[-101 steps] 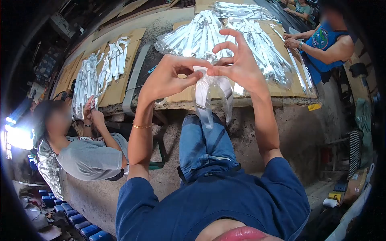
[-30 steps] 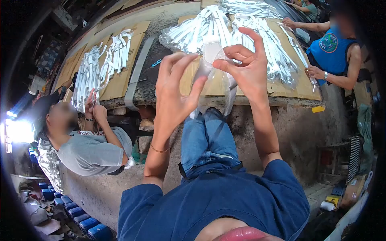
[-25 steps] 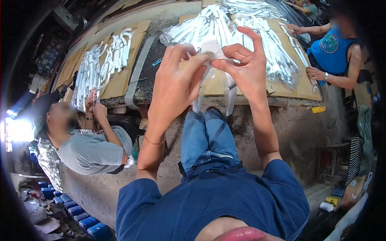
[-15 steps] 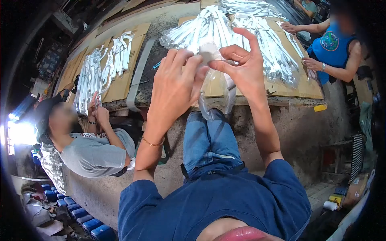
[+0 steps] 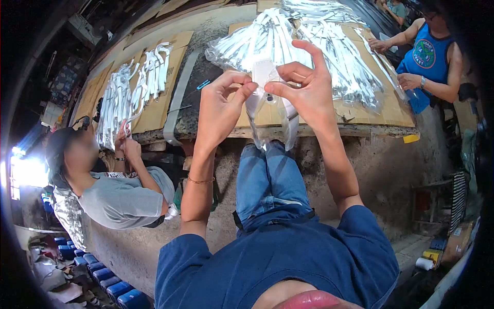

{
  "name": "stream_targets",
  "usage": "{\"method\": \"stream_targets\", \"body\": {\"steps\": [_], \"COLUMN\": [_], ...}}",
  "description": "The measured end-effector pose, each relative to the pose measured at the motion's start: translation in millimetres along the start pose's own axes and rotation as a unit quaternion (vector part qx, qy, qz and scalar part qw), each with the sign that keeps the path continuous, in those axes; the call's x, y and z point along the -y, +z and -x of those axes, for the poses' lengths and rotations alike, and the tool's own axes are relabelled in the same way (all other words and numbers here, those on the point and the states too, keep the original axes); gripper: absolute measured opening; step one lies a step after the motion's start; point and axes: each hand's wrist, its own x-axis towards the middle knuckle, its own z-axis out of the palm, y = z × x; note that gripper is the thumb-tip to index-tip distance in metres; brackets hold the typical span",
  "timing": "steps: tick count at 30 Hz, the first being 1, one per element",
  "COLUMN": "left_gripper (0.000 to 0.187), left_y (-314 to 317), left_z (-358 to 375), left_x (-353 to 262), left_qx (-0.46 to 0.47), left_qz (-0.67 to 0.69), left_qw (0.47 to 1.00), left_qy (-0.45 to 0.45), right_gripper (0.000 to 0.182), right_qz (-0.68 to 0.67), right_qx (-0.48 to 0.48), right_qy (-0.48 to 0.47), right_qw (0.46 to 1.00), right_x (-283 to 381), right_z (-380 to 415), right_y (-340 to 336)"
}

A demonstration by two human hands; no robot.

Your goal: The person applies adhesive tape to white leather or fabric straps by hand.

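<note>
A white strap (image 5: 292, 123) in clear plastic hangs in a loop from my hands, over the table's near edge. At its top stands a flat white tag-like piece (image 5: 263, 71). My left hand (image 5: 220, 108) pinches the left side of the strap's top between thumb and index finger, just below that piece. On the other side my right hand (image 5: 309, 95) pinches it with thumb and fingers, its index finger raised and curved. A small dark spot shows between the two thumbs; what it is I cannot make out.
Bundles of plastic-wrapped white straps (image 5: 329, 62) cover cardboard (image 5: 391, 116) on the table ahead. More straps (image 5: 116, 100) lie to the left, near a blue-handled tool (image 5: 204, 84). One person (image 5: 121, 198) sits at left; another (image 5: 427, 54) works at right. Blue containers (image 5: 131, 298) line the lower left floor.
My left hand has turned and lowered, its thumb and index finger now pinching beside the right hand's. The white piece shows more fully. The person at right has shifted slightly.
</note>
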Motion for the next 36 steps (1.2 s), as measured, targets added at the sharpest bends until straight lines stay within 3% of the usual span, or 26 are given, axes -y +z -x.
{"method": "stream_targets", "body": {"steps": [11,17,19,22,27,32,36], "left_gripper": [0.013,0.021,0.022,0.030,0.034,0.032,0.030], "left_y": [4,8,10,3,6,10,7], "left_z": [-2,-3,-3,-7,0,3,3], "left_x": [-5,-8,-9,1,0,4,-1], "left_qx": [-0.004,-0.016,-0.027,0.009,-0.041,-0.071,-0.005], "left_qz": [0.025,0.007,0.109,0.064,0.083,0.109,0.103], "left_qw": [0.999,0.999,0.994,0.998,0.995,0.991,0.995], "left_qy": [-0.037,-0.033,0.002,-0.023,-0.021,0.006,0.004], "right_gripper": [0.082,0.084,0.085,0.084,0.076,0.068,0.065], "right_qz": [0.031,0.072,0.079,0.064,0.066,0.044,0.043], "right_qx": [0.022,0.057,0.069,0.092,0.062,0.055,0.044], "right_qy": [0.012,0.030,0.033,0.034,-0.004,0.020,0.019], "right_qw": [0.999,0.995,0.994,0.993,0.996,0.997,0.998], "right_x": [4,14,12,6,4,1,-2], "right_z": [-2,-5,-6,-6,-6,-8,-9], "right_y": [3,-2,-5,-7,-7,-12,-8]}}
